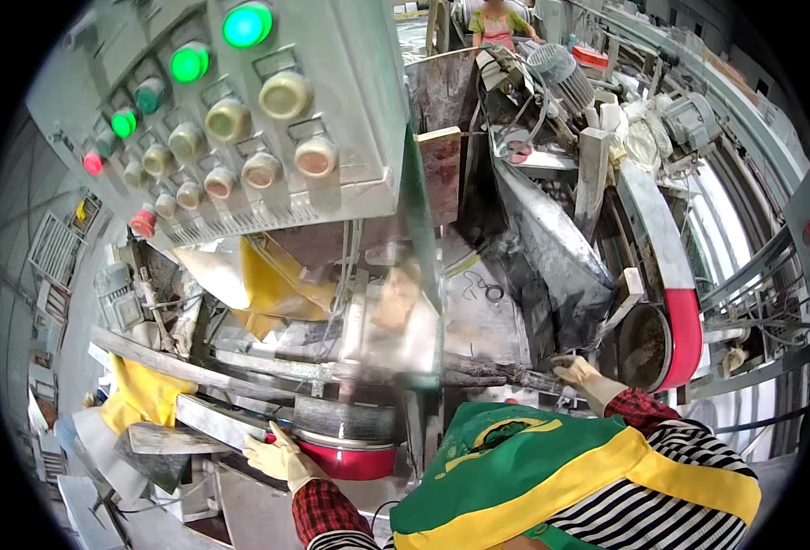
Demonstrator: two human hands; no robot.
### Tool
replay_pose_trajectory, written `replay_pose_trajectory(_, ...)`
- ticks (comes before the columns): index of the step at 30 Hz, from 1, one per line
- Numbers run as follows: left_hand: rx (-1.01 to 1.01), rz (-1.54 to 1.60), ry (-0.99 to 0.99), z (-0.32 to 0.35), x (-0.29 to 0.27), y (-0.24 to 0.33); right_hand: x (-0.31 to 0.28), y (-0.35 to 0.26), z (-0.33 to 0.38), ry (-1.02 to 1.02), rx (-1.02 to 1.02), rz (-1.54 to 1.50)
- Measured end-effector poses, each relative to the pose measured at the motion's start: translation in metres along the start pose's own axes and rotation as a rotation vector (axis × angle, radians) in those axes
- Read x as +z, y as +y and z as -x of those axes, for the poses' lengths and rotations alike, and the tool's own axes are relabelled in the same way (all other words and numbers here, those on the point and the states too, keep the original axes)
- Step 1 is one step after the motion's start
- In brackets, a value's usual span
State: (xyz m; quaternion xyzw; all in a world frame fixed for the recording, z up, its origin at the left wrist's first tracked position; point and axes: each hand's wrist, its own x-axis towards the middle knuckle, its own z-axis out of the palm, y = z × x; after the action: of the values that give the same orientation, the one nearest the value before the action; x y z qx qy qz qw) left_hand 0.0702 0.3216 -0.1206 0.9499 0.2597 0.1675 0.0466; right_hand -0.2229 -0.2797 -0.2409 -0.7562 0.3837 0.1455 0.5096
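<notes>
My left hand [281,460], in a pale glove, is open with its fingers apart. It lies against a long white guard [217,423] where the guard meets a curved red end cover [354,461] around a grey wheel [350,420]. Farther right, my right hand [590,380], also gloved, reaches leftward with its fingers stretched out. They are at the end of a dark, dirty bar [506,374], near a small metal fitting; whether they touch it is hard to see. Both forearms wear red-and-black checked sleeves.
A grey control box [350,197] with lit green lamps and rows of knobs hangs upper left. On the right stands a second belt guard with a red end [684,339]. Yellow sheeting [143,392] drapes the left rail. A person [496,27] is at the far back.
</notes>
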Motion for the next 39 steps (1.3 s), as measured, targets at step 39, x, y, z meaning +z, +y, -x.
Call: replay_pose_trajectory(39, 0.239, 0.054, 0.044, 0.047, -0.003, 0.020, 0.011, 0.055, 0.032, -0.048, 0.052, 0.208)
